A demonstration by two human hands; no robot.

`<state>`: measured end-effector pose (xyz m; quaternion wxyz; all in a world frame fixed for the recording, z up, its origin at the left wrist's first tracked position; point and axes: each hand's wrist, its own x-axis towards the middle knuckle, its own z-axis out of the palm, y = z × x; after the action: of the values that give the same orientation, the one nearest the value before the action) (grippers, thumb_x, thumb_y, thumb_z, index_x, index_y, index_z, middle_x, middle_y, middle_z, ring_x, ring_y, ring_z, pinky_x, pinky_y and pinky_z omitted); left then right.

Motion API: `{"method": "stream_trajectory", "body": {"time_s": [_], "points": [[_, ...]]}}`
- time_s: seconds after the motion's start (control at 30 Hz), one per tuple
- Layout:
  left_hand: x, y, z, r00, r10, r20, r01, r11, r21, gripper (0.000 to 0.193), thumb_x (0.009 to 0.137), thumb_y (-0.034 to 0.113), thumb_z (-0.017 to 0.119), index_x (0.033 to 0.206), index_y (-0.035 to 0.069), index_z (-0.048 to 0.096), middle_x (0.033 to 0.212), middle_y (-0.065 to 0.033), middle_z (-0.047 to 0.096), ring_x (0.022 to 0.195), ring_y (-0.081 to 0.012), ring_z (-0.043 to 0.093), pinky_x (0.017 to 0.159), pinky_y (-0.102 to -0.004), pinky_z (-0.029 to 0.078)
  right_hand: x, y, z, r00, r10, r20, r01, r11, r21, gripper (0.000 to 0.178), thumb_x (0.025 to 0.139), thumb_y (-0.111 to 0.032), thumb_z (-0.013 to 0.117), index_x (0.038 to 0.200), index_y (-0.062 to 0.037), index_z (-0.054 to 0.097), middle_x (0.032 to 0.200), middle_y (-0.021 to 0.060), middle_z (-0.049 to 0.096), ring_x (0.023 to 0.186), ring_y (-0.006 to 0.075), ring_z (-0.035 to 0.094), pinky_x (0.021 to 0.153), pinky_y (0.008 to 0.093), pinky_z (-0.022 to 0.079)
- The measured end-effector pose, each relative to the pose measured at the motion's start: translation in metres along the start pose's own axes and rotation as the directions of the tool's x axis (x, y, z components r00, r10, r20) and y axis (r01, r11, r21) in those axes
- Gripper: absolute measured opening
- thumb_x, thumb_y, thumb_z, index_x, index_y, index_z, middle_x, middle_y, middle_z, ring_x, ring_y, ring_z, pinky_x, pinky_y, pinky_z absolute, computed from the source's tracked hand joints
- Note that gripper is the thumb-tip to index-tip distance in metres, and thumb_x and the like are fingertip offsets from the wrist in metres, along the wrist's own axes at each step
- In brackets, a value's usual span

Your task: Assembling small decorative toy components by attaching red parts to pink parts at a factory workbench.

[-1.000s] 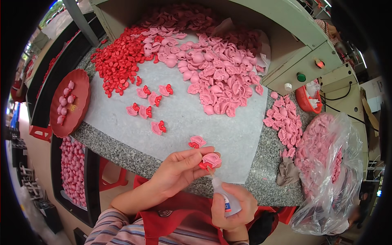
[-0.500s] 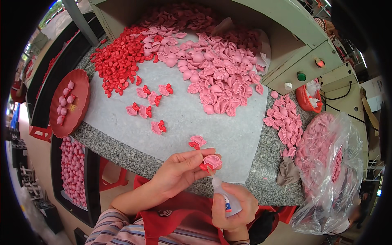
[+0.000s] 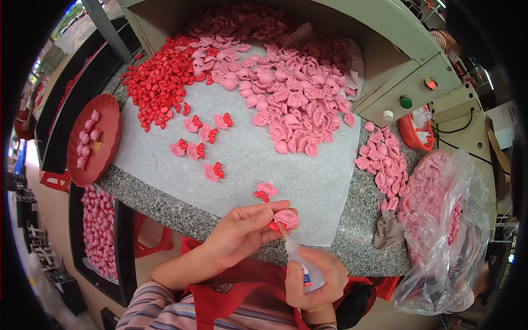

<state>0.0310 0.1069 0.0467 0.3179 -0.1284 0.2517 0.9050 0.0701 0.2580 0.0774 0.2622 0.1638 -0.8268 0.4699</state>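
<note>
Between the fingers of my left hand (image 3: 242,228) is a small pink hollow plastic part (image 3: 286,219) with a red piece at its lower left; its open side faces up. My right hand (image 3: 319,278) grips a translucent squeeze bottle (image 3: 307,270) whose narrow nozzle points up at the red piece and seems to touch it. Just beyond my left fingertips, a pink-and-red part (image 3: 266,191) lies on the white sheet (image 3: 286,176). Farther left on the sheet lie several more such parts (image 3: 208,133), hollow side up.
Heaps of red pieces (image 3: 157,82) and pink shells (image 3: 302,104) lie at the back under a grey-green machine (image 3: 379,44). A red scalloped dish (image 3: 104,148) and black trays (image 3: 126,253) stand left. On the right are more pink shells (image 3: 385,162), a red basket (image 3: 415,135) and a clear bag (image 3: 445,236).
Almost nothing differs. Both hands keep their places, with the bottle's nozzle still at the red piece.
</note>
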Motion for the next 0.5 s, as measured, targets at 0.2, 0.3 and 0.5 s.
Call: {"method": "stream_trajectory", "body": {"time_s": [0.2, 0.3, 0.5], "points": [[0.0009, -0.0014, -0.0036, 1.0, 0.008, 0.014, -0.008, 1.0, 0.0, 0.036, 0.089, 0.019, 0.05, 0.117, -0.001, 0.049, 0.115, -0.0137, 0.054, 0.106, -0.0224, 0.052, 0.094, -0.0355, 0.04, -0.0005, -0.0004, -0.0019, 1.0, 0.022, -0.003, -0.022, 1.0, 0.006, 0.026, 0.062, -0.002, 0.067, 0.086, 0.0011, 0.059, 0.069, 0.0083, 0.062, 0.046, 0.0182, 0.055, 0.043, 0.0254, 0.043], [0.0004, -0.0026, -0.0044, 1.0, 0.017, 0.021, -0.017, 1.0, 0.015, 0.035, 0.088, 0.021, 0.05, 0.117, 0.0, 0.05, 0.117, -0.016, 0.052, 0.108, -0.0264, 0.052, 0.096, -0.0376, 0.039, -0.001, 0.0006, -0.0017, 1.0, 0.024, -0.012, -0.024, 1.0, 0.001, 0.026, 0.062, -0.002, 0.068, 0.086, 0.0008, 0.059, 0.07, 0.0084, 0.063, 0.047, 0.0186, 0.056, 0.044, 0.0257, 0.044], [0.0004, -0.0021, -0.0049, 0.999, 0.034, 0.041, -0.035, 0.999, 0.021, 0.037, 0.088, 0.02, 0.051, 0.118, -0.001, 0.048, 0.116, -0.014, 0.053, 0.105, -0.0217, 0.053, 0.092, -0.0347, 0.042, 0.0024, 0.0001, -0.0036, 1.0, 0.029, -0.01, -0.029, 1.0, -0.002, 0.027, 0.062, -0.002, 0.068, 0.087, 0.0002, 0.058, 0.071, 0.0086, 0.063, 0.048, 0.0191, 0.057, 0.045, 0.0258, 0.045]]}}
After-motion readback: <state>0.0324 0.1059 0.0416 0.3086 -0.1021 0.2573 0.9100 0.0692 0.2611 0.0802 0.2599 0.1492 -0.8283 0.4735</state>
